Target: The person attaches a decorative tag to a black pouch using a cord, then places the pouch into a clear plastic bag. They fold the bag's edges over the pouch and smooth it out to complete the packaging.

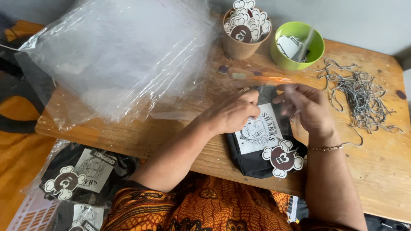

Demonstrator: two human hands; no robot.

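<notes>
Head cam: L hand [231, 113] & R hand [306, 107] grips pinch clear bag around folded black garment [257, 160] beneath them.

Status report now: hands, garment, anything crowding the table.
Both hands, left hand and right hand, on the folded black garment at its top edge. Clear bag stack lies left; string pile right.

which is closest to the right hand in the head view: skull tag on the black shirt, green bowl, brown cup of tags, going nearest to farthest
From the right hand:
1. Skull tag, just below it on the folded black shirt.
2. Green bowl, above it at the table's back.
3. Brown cup, up and left, beside the bowl.
</notes>
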